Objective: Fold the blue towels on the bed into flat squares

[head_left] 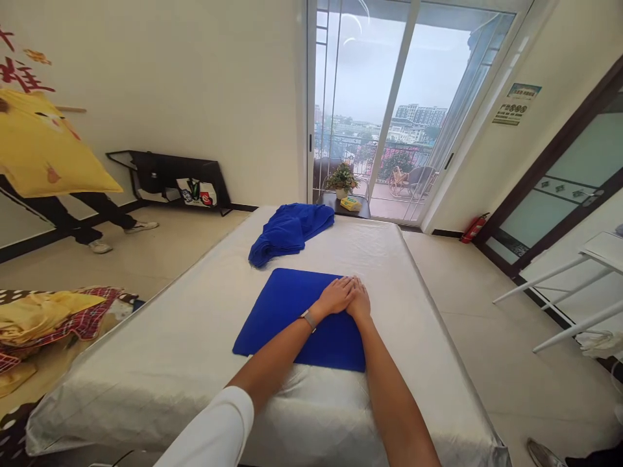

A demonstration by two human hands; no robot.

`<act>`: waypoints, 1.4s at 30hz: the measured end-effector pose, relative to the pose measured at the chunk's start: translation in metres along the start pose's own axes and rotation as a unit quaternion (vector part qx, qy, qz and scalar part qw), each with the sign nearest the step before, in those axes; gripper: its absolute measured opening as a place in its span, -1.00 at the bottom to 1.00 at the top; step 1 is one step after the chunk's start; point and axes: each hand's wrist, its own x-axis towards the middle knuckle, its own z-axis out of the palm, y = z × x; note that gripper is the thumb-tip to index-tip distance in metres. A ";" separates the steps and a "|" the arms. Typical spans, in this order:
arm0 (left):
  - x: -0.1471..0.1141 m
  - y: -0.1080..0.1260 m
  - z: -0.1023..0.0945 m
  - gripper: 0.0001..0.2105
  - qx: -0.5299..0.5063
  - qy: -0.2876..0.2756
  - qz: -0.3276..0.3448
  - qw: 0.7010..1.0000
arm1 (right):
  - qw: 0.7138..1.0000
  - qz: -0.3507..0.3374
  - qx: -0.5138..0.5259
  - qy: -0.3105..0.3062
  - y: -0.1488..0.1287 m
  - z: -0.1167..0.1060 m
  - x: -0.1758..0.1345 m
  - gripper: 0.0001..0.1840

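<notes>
A flat blue rectangle [287,311] with neat edges, which looks like folded cloth, lies on the white-covered table [160,363] in front of me. My left hand [337,295] rests flat on its far right part, fingers stretched out. Beside it and touching it, my right hand [359,299] lies flat along the rectangle's right edge. Neither hand grips anything. Just beyond the rectangle, a crumpled blue cloth [294,230] is heaped towards the far left of the table.
At the left stands a person holding up a yellow cloth [48,152]. Piled fabrics [53,318] lie low at the left. A small dark table [363,207] with a potted plant [341,178] stands behind the far edge. White furniture legs [540,279] are at the right.
</notes>
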 end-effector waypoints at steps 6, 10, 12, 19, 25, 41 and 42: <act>-0.016 -0.026 0.006 -0.41 0.011 0.000 -0.039 0.999 | 0.999 0.021 0.033 0.010 -0.005 -0.002 0.000 -0.35; -0.046 -0.080 -0.015 -0.43 0.033 -0.010 -0.113 0.993 | 0.998 0.033 0.057 0.015 -0.010 -0.004 0.000 -0.33; -0.063 -0.110 -0.028 -0.44 0.055 -0.020 -0.159 0.986 | 0.998 0.033 0.062 0.011 -0.010 -0.005 0.000 -0.32; -0.104 -0.175 -0.049 -0.42 0.069 0.013 -0.265 0.962 | 0.998 0.035 0.058 -0.003 -0.007 -0.004 0.000 -0.32; -0.100 -0.187 -0.055 -0.49 0.044 0.088 -0.298 0.949 | 0.998 0.033 0.058 -0.007 -0.003 -0.003 0.003 -0.31; -0.093 -0.191 -0.068 -0.71 -0.048 0.146 -0.342 0.927 | 0.955 0.175 0.217 0.102 0.031 -0.009 0.030 -0.41; -0.092 -0.190 -0.069 -0.73 -0.064 0.151 -0.341 0.926 | 0.953 0.180 0.217 0.108 0.029 -0.010 0.033 -0.43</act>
